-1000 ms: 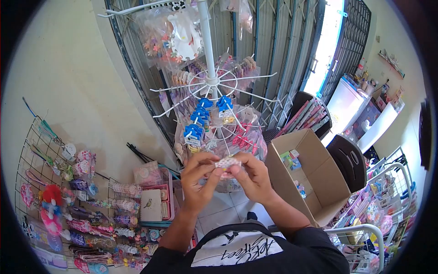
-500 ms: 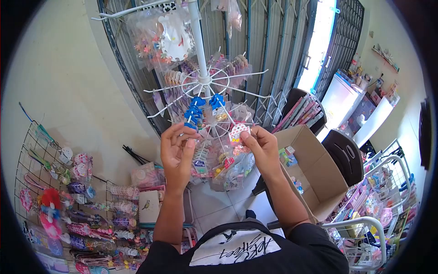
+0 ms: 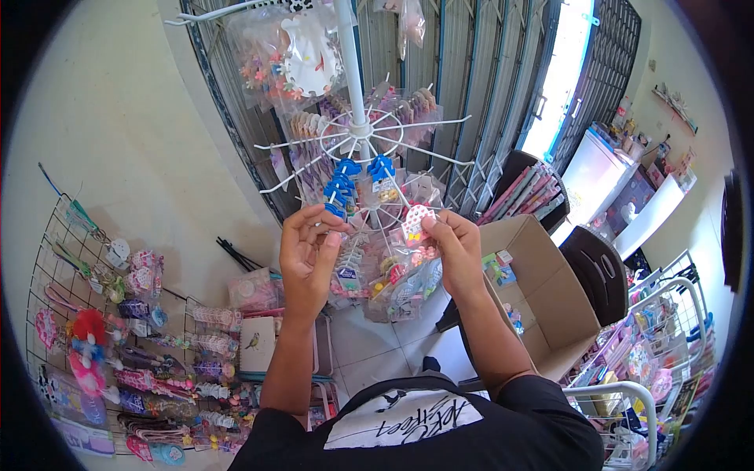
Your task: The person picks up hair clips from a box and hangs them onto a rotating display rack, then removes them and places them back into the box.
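Note:
A white spinning rack (image 3: 360, 130) with wire prongs stands in front of me, hung with small packets. My right hand (image 3: 459, 250) pinches a packet with a red-dotted white card (image 3: 418, 223) near the tip of a front prong. My left hand (image 3: 310, 255) is raised beside the prong with blue-topped packets (image 3: 339, 188), its fingers curled near the lowest one; whether it grips anything is unclear. More blue pieces (image 3: 382, 167) hang further up the prong in front of my right hand.
An open cardboard box (image 3: 542, 290) stands at the right beside dark chairs (image 3: 593, 263). Wire grids of hair accessories (image 3: 149, 345) line the left wall. A white-framed rack (image 3: 644, 400) is at the lower right. Behind is a folding metal gate (image 3: 471, 78).
The view has shifted slightly, moving the rack right in the frame. The dotted card in my right hand is now tilted differently, with more of it showing.

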Demonstrator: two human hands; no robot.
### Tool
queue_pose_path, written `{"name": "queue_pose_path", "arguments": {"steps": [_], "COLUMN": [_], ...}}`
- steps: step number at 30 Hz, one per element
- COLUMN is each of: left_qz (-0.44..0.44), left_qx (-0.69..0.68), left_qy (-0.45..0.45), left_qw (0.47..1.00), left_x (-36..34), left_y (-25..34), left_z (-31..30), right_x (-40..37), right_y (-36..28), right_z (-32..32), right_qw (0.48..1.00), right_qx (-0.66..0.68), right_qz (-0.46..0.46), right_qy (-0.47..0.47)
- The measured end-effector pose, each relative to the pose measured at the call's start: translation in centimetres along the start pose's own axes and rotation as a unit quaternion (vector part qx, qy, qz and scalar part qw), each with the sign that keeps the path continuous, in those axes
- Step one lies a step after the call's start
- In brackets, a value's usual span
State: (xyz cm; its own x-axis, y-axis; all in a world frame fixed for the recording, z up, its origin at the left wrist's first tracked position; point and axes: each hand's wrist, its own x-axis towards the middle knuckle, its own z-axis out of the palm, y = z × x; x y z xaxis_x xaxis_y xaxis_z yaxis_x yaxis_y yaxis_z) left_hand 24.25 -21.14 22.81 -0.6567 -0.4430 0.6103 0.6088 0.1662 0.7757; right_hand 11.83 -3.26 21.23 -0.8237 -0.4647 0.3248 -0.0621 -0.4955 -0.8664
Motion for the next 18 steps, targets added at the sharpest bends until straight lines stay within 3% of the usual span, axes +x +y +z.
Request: {"name": "queue_pose_path", "arguments": {"steps": [8, 11, 18], "left_qz": [0.008, -0.004, 0.013], "left_qx": [0.002, 0.012, 0.032], "left_qy": [-0.012, -0.002, 0.025], "left_qw": [1.000, 1.000, 0.999], "left_x": [0.0, -0.1, 0.5], "left_y": [0.2, 0.5, 0.2], "left_z": [-0.2, -0.4, -1.2], "right_x": [3.9, 6.2, 7.2], "right_y": [1.9, 3.3, 2.9], "right_z": [0.1, 0.2, 0.5], "right_qw": [0.989, 0.972, 0.950], "right_qx": [-0.144, -0.215, -0.290], "right_qz": [-0.012, -0.099, -0.114], "right_qy": [-0.008, -0.002, -0.025]}}
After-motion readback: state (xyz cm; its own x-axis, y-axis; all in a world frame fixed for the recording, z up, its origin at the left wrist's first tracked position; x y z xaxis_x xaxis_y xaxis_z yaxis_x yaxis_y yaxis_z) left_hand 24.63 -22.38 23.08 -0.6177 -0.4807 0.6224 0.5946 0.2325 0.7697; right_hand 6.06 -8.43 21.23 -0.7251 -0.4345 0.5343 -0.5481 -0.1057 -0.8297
